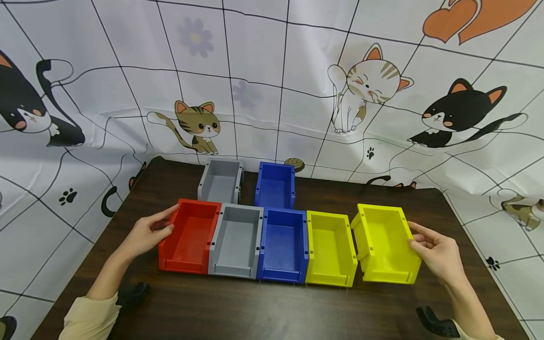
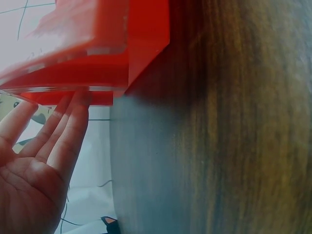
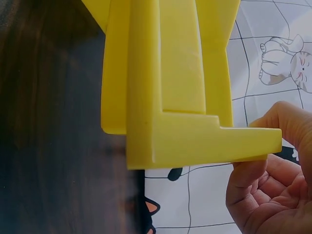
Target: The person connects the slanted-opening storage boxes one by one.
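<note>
Your right hand (image 1: 443, 252) is pinching the right wall of the outer yellow bin (image 1: 387, 243), thumb and fingers clamped on its rim. Your left hand (image 1: 146, 233) is resting its extended fingers against the outer left wall of the red bin (image 1: 195, 236); these fingers are not curling round it. The outer yellow bin is sitting askew at the row's right end, just beside the inner yellow bin (image 1: 331, 248). Whether the two are touching, or its base is meeting the worktop (image 1: 263, 311), you cannot tell.

You are apparently fitting the outer yellow bin to the row while bracing the red end. The next move is probably calling for squaring it, aligning its front edge, and closing the narrow gap without wedging the facing walls.

Inward, the front blue bin (image 1: 284, 243) and front grey bin (image 1: 238, 241) are filling the row's middle. Behind them, the rear grey bin (image 1: 221, 182) and rear blue bin (image 1: 275, 184) are limiting backward travel. Bare worktop is extending before the row and behind both yellow bins; its right edge is running near your right hand.
</note>
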`<state>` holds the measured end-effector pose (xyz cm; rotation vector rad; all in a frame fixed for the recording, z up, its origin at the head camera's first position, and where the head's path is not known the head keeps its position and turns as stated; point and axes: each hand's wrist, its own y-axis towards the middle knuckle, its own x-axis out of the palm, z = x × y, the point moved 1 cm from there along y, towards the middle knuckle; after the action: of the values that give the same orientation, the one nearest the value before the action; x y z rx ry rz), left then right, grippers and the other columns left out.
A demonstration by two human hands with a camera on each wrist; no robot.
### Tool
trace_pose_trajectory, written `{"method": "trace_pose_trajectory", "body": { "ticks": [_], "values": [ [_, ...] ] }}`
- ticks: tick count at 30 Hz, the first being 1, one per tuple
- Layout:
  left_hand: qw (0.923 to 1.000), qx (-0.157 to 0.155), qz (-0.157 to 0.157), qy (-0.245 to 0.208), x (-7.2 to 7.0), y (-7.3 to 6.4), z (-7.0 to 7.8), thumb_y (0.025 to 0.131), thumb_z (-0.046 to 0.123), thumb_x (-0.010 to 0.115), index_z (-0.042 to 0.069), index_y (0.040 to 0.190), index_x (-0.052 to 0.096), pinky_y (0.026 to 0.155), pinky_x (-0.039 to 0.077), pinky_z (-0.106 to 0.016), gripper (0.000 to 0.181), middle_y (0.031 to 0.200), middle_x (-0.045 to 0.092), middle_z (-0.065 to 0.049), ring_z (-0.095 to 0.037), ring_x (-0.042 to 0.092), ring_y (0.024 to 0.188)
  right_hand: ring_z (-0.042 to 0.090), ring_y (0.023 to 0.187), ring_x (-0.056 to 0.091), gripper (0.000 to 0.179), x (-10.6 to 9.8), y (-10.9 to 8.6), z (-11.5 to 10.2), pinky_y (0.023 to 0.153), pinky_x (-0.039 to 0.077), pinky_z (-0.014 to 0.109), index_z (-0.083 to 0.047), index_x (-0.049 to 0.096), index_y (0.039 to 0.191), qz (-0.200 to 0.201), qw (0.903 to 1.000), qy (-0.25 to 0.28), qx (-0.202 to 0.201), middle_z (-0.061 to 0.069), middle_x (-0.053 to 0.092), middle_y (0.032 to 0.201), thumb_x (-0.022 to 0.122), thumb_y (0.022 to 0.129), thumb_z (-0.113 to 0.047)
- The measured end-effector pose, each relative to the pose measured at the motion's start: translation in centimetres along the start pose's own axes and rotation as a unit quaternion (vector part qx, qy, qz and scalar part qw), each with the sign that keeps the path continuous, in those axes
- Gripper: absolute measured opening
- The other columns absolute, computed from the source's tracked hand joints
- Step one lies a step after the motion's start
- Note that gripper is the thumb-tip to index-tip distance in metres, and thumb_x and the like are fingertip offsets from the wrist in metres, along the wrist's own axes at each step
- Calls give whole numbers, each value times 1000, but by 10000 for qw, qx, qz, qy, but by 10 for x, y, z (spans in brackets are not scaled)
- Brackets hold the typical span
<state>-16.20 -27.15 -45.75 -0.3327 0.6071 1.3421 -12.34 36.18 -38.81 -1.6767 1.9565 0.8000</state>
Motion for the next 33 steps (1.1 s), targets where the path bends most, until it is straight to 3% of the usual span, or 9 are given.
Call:
{"method": "trace_pose_trajectory", "body": {
  "ticks": [3, 11, 18, 24, 29, 33],
  "values": [
    [10000, -37, 4, 18, 0, 0, 0, 89, 1, 59, 3, 139, 44, 68, 52, -20, 52, 130, 50, -28, -23, 58, 93, 4, 61, 58, 42, 1, 0, 1, 50, 48, 19, 13, 51, 126, -30, 10000, -26, -8, 11, 65, 79, 61, 88, -2],
    [10000, 59, 13, 51, 1, 0, -3, 90, 3, 60, 3, 139, 44, 69, 51, -19, 52, 129, 52, -27, -9, 58, 92, 5, 60, 57, 40, 1, 2, -3, 49, 48, 21, 12, 53, 124, -40, 9998, -188, 52, -5, 61, 75, 62, 88, -4],
    [10000, 17, 13, 11, 1, 0, -2, 91, 3, 58, 2, 139, 44, 69, 51, -19, 50, 128, 52, -28, -4, 57, 91, 4, 62, 58, 41, -1, 4, -6, 50, 48, 21, 12, 52, 126, -157, 9993, -179, 272, 4, 63, 78, 61, 89, -5],
    [10000, 24, 14, 16, 1, 0, -2, 90, 2, 58, 2, 139, 44, 69, 51, -18, 50, 129, 51, -28, 0, 55, 89, 3, 61, 56, 40, 5, 1, -6, 49, 46, 21, 11, 54, 124, -204, 9981, -535, 228, 13, 64, 82, 62, 88, -3],
    [10000, 68, 4, 36, 1, 1, -3, 90, 1, 59, 2, 139, 44, 69, 52, -19, 52, 131, 50, -27, -14, 59, 93, 3, 61, 57, 40, 5, 2, -6, 49, 47, 21, 11, 54, 124, -176, 9985, -487, 173, 14, 65, 83, 62, 88, -2],
    [10000, 76, -7, 41, 1, 1, -2, 90, 2, 59, 2, 139, 43, 69, 52, -19, 52, 132, 49, -27, -27, 59, 96, 5, 61, 58, 42, 0, 2, -4, 51, 49, 20, 14, 51, 125, -114, 9996, -44, 241, 7, 64, 78, 61, 88, -3]
  ]
}}
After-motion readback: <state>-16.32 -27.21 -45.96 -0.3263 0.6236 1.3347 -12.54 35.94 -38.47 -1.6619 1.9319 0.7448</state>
